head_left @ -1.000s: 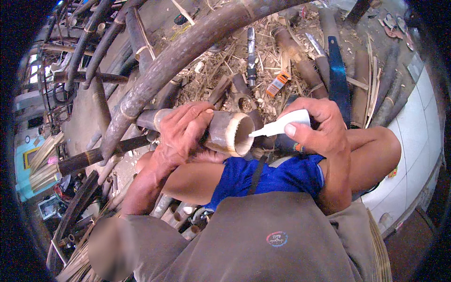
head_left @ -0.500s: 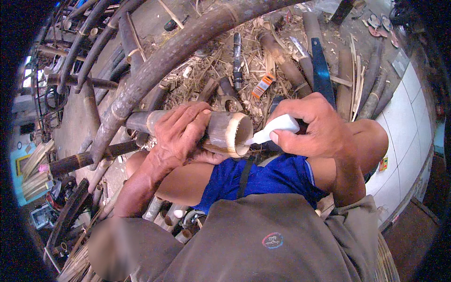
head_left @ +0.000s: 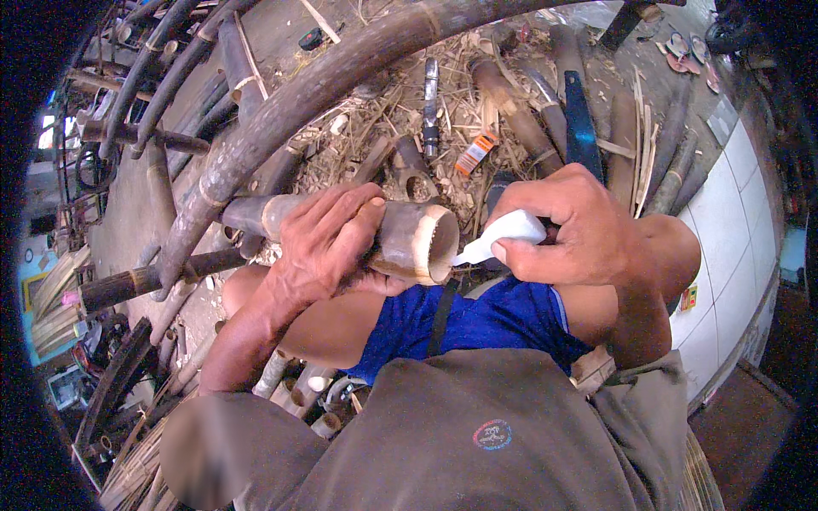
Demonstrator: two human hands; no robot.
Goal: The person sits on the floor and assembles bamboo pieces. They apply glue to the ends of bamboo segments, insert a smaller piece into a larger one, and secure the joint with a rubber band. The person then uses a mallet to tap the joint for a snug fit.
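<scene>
My left hand [head_left: 328,234] wraps round a dark brown bamboo tube [head_left: 402,241] held level above my lap. Its open end faces right and has a pale, shaved rim with a rough edge. In my right hand [head_left: 571,230] is a small white squeeze bottle [head_left: 509,232] with a tapered nozzle. The nozzle tip points left and sits at the tube's rim, close to its lower right edge; whether it touches I cannot tell. The fingers of my right hand are closed round the bottle, and some are hidden behind it.
A long curved bamboo pole [head_left: 315,85] arches across the far side. Beyond my hands, shavings cover the ground with a dark saw blade [head_left: 582,128], a tape-wrapped tool [head_left: 431,106], an orange-and-white packet [head_left: 475,153] and cut bamboo pieces [head_left: 511,106]. White tiles [head_left: 724,247] lie at right.
The bottle's nozzle has drawn slightly back to the right, from inside the tube's opening to its rim. My left hand keeps its hold on the tube.
</scene>
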